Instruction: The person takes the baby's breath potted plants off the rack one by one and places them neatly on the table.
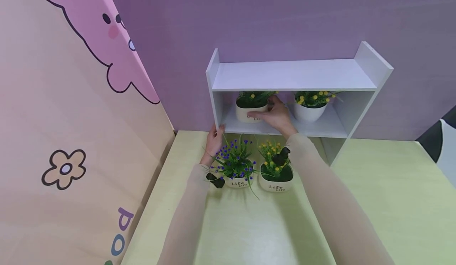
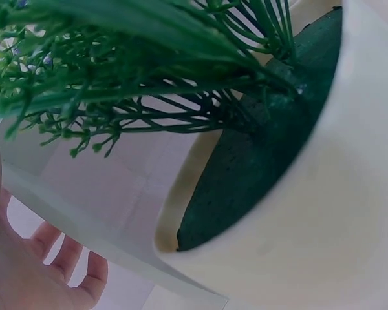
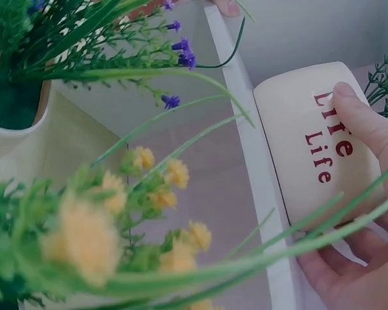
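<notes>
My right hand point(image 1: 278, 118) grips a cream flowerpot point(image 1: 243, 115) with green foliage at the left of the white shelf unit's point(image 1: 292, 75) middle board. In the right wrist view, the thumb lies across the "Life" lettering of that pot point(image 3: 297, 129), with fingers around its far side. My left hand point(image 1: 213, 143) holds the lower edge of the unit's left side panel; its curled fingers show in the left wrist view. Close to the left hand stands a purple-flowered pot point(image 1: 238, 182) on the table, beside a yellow-flowered pot point(image 1: 276, 185).
A white pot point(image 1: 309, 112) with yellow flowers stands at the right of the same shelf board. The pale table point(image 1: 242, 225) meets a decorated wall point(image 1: 107, 138) at left and a purple wall point(image 1: 285, 16) behind. A black-and-white object point(image 1: 443, 138) appears at far right.
</notes>
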The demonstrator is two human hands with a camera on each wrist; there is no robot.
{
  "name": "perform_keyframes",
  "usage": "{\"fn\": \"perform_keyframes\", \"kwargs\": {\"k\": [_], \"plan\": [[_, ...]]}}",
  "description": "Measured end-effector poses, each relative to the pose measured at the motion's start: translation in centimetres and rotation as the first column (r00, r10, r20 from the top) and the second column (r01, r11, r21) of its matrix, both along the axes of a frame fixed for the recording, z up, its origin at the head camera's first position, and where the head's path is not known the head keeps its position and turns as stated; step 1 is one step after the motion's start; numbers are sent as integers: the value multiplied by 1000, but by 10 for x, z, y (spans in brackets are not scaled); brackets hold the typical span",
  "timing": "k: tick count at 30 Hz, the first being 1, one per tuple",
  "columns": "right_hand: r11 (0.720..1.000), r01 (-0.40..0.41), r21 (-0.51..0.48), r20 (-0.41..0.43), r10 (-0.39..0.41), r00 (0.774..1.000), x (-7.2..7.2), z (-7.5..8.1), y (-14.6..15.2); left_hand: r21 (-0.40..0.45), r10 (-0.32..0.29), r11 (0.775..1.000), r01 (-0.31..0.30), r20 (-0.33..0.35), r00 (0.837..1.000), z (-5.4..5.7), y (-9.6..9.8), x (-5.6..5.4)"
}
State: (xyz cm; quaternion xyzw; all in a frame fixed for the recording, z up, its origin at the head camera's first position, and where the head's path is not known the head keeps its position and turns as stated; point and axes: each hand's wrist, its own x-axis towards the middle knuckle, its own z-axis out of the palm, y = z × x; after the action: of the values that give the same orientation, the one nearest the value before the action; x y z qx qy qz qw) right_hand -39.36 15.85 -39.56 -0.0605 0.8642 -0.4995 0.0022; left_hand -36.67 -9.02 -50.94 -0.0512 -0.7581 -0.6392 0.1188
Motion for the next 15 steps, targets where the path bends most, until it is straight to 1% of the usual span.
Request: {"fn": "perform_keyframes", "kwargs": {"k": [5, 11, 15], "plan": [[999, -14, 45, -8, 14, 1000, 2, 3, 1, 5, 2, 1000, -3, 12, 1000, 0, 0, 0], [994, -32, 101, 38, 28, 999, 7, 7, 5, 2, 6, 1000, -6, 15, 1000, -1, 0, -1], [994, -42, 102, 41, 38, 998, 11, 8, 8, 6, 1, 1000, -1, 5, 1000, 0, 1, -1]]}}
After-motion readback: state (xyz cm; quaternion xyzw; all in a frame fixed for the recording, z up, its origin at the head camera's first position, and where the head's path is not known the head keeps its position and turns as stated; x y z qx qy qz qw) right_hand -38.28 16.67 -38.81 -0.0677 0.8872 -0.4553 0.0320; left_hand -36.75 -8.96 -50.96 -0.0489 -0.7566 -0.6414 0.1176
